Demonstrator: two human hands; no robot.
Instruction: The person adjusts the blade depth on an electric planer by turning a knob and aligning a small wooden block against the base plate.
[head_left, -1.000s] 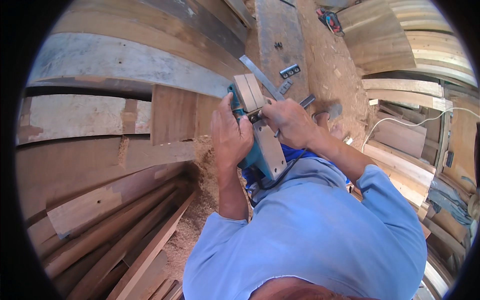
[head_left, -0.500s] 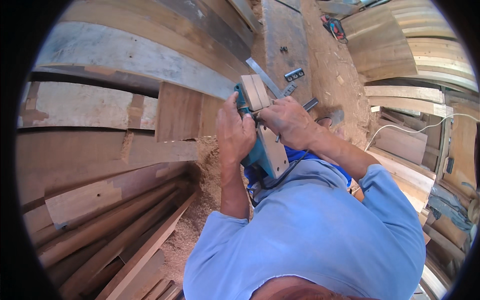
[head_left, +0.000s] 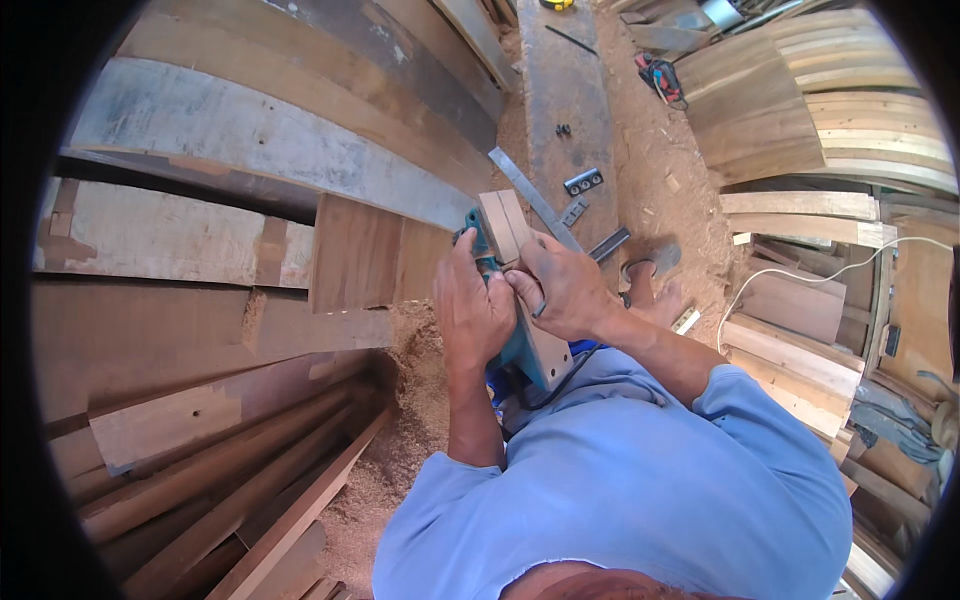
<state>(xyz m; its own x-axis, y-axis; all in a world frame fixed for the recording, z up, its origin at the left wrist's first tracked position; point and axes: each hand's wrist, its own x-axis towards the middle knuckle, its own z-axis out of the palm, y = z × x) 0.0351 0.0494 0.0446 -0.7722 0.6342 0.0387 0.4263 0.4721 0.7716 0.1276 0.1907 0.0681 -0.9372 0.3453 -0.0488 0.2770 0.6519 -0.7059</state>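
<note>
Planer [head_left: 547, 352], apparently under adjustment.
Left hand [head_left: 474, 318] curls round its side; right hand [head_left: 574, 294] works fingers bunched, grip unclear; steady bracing seems needed.

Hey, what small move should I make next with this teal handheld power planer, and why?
I'd probably brace the teal handheld power planer firmly with your left hand, which holds its side: its pale, flat sole faces up, and your right hand touches its middle.

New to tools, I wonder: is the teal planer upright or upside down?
Upside down: the planer shows its flat sole facing upward.
</note>
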